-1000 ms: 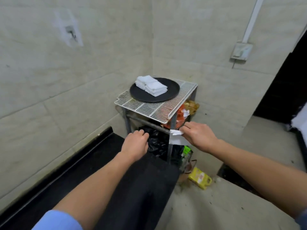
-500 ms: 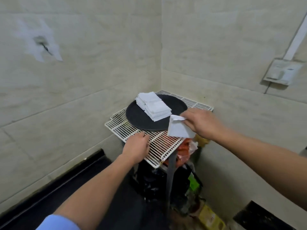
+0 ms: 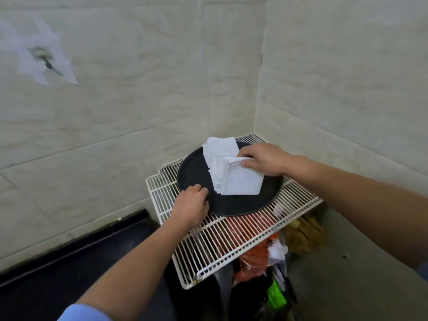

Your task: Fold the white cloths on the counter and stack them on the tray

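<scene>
From the head camera, both forearms reach forward into a tiled corner. The right arm comes in from the right, almost straight, and the right hand (image 3: 261,162) lies knuckles up over the far side of a round black tray (image 3: 243,206). Its grip is narrow, thumb and fingers pinching the far edge of a folded cloth (image 3: 243,183). This cloth lies on top of the stack of cloths (image 3: 218,148) on the tray, shifted toward the near right. The left arm rises from the near left, and the left hand (image 3: 192,209) has its fingers curled over the tray's near left rim, its grip closed on it. The tray sits on a white wire rack (image 3: 215,242), with bags (image 3: 254,257) crammed beneath. A black worktop (image 3: 69,262) runs along the near left wall.
</scene>
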### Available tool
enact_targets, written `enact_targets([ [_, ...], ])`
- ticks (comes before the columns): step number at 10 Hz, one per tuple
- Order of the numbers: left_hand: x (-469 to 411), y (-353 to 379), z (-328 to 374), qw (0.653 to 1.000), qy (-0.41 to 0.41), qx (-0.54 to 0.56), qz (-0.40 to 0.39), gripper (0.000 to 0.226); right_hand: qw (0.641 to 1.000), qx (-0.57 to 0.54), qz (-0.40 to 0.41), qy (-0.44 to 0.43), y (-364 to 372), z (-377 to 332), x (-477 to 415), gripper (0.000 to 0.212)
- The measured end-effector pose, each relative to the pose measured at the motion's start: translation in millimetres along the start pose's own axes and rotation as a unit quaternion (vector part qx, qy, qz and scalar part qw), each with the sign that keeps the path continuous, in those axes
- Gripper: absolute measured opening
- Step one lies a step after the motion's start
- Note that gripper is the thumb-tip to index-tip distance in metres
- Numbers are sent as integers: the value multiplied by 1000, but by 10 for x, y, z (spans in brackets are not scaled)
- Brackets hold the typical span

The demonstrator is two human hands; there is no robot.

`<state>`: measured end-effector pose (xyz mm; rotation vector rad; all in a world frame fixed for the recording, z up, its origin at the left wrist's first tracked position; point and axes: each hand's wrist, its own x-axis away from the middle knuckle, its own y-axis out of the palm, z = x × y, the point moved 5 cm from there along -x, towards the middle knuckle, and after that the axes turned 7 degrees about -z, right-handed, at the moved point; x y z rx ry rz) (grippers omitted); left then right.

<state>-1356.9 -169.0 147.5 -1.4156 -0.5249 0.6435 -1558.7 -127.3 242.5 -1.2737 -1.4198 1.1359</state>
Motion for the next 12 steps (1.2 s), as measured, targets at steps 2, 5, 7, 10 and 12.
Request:
enact_targets([
  [2, -347, 122, -174, 999, -30, 18, -23, 24, 997, -47, -44, -33, 34, 166, -659, 17],
  [5, -620, 299, -248, 995, -87, 48, 19, 27, 993, -39, -110, 8, 493, 462, -1255, 23],
  [7, -602, 355, -247, 992, -111, 46, 46, 28, 995, 84, 53, 19, 551, 398, -1033, 38],
  [10, -588, 395, -268, 987, -153, 36, 26, 44, 996, 88, -4, 10, 1174, 325, -731, 76],
  [12, -628, 437, -297, 984, -171, 37, -24, 49, 999, 41, -30, -1, 1095, 331, -774, 61],
])
